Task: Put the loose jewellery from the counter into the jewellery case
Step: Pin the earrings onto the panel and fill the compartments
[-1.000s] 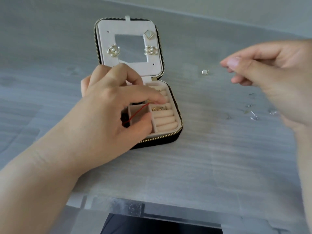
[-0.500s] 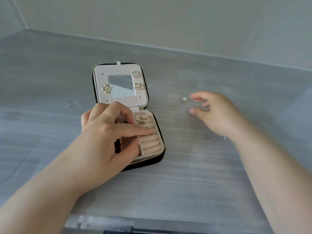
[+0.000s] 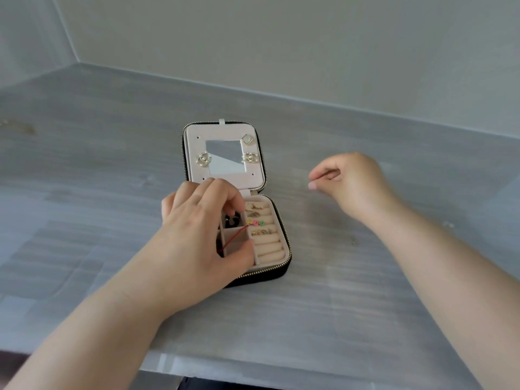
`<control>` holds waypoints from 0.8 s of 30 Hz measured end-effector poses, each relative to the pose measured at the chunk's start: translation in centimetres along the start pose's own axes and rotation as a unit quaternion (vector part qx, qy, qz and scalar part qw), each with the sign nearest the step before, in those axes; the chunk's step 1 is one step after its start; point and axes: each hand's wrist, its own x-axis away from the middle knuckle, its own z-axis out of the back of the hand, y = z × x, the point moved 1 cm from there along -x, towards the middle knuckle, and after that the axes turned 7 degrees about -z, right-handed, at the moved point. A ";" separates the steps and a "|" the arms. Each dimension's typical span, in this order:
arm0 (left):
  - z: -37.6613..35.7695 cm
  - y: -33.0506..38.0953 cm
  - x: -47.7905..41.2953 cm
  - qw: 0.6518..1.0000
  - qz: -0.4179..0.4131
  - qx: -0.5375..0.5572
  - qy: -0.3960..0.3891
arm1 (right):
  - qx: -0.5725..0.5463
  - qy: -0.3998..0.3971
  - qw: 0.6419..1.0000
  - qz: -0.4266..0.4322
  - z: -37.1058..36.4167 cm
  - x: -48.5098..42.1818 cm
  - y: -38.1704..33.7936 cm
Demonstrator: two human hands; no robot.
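The black zip jewellery case (image 3: 277,273) lies open on the grey counter (image 3: 323,305), its lid flat behind it. Pearl earrings (image 3: 204,159) and a diamond-shaped stud (image 3: 247,140) are pinned around the lid mirror. Small gold and coloured pieces (image 3: 256,222) sit in the ring rolls. My left hand (image 3: 197,237) covers the case's left compartments, thumb on the divider, fingers curled over the back. A red cord (image 3: 233,237) runs beneath it. My right hand (image 3: 351,184) hovers right of the lid with fingertips pinched where a small square earring lay. The earring itself is hidden.
Tiny loose metal pieces lie on the counter at the right, one (image 3: 353,242) beside my right forearm and another (image 3: 447,225) beyond it. A grey wall (image 3: 281,52) rises behind the counter. The counter's front edge (image 3: 253,370) runs below my arms.
My right hand has reached left to the small square earring and pinched shut over it. The view has tilted up. My left hand has stayed on the case.
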 end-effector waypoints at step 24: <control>0.0 -0.1 0.0 1.000 0.017 0.018 -0.012 | -0.315 -0.161 0.932 0.083 0.7 4.0 -5.8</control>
